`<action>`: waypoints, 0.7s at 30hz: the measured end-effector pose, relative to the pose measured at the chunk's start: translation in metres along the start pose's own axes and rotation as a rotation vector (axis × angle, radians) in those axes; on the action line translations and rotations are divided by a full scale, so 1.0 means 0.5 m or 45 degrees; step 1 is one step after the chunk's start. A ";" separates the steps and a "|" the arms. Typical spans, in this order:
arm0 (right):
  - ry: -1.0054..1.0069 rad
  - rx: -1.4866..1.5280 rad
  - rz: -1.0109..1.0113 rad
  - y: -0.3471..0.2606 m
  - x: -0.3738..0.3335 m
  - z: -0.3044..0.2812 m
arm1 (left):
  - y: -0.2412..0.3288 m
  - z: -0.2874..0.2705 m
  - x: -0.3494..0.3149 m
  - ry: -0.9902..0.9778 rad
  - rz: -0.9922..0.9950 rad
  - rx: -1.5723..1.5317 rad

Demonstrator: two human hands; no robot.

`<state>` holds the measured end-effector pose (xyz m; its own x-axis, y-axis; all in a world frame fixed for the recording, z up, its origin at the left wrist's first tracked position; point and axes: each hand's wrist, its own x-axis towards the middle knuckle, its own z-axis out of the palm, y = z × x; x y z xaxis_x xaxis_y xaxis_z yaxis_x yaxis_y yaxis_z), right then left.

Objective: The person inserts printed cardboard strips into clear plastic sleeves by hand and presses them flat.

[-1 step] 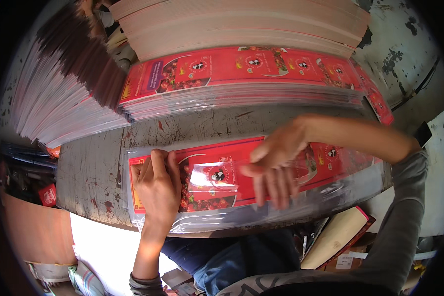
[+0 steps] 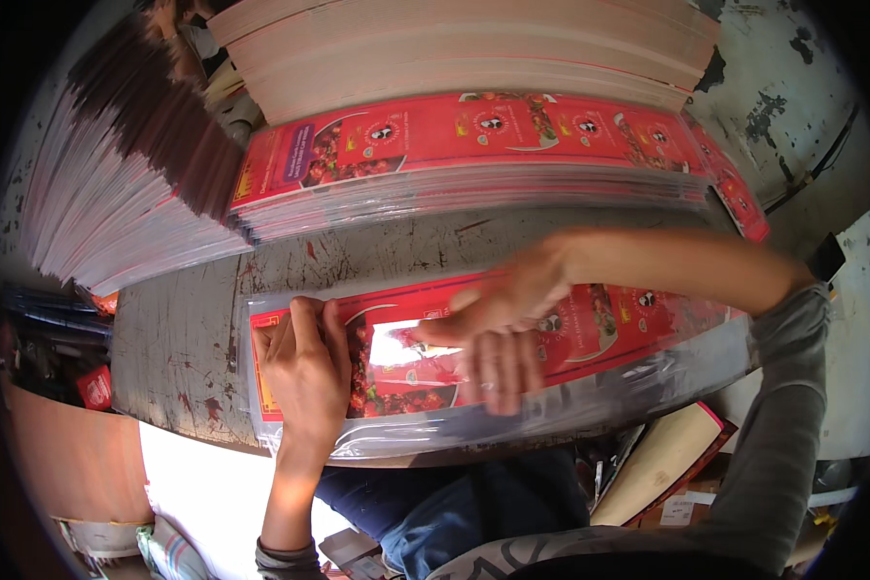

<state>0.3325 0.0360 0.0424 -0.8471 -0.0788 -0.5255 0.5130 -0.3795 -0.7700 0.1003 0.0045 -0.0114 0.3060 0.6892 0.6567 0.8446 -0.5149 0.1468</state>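
Note:
A long red printed sheet (image 2: 580, 363) with food pictures lies on the worn table in front of me, with clear plastic film (image 2: 435, 433) around it that sticks out past its near edge. At the sheet's left end, my left hand (image 2: 309, 365) is closed, its bent fingers pressed down there and the fingertips partly hidden. My right hand (image 2: 501, 333), smeared by motion, is over the middle of the sheet with its fingers apart. Glare covers part of the print beside my right thumb.
Behind the sheet lies a pile of similar red sheets (image 2: 425, 145) in film. Pale stacked sheets (image 2: 464, 58) rise behind it. A tall leaning stack (image 2: 116, 184) stands at the left of the scratched table (image 2: 174, 338). Boxes (image 2: 681, 507) sit below the table at the right.
My right hand has slid left along the sheet, toward my left hand. My left hand stays at the left end.

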 end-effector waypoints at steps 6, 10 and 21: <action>0.136 -0.068 -0.155 -0.012 0.029 0.008 | 0.004 -0.007 -0.003 -0.001 -0.020 -0.002; 0.047 -0.013 0.023 0.082 -0.134 0.035 | 0.004 -0.008 0.004 -0.044 -0.055 0.050; 0.677 -0.334 0.032 0.223 -0.518 0.114 | -0.003 -0.005 0.003 -0.124 -0.098 0.078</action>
<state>0.6011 -0.0383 0.1132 -0.6833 0.4134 -0.6018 0.6064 -0.1377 -0.7831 0.0982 0.0052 -0.0088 0.2778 0.7736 0.5696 0.8915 -0.4285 0.1471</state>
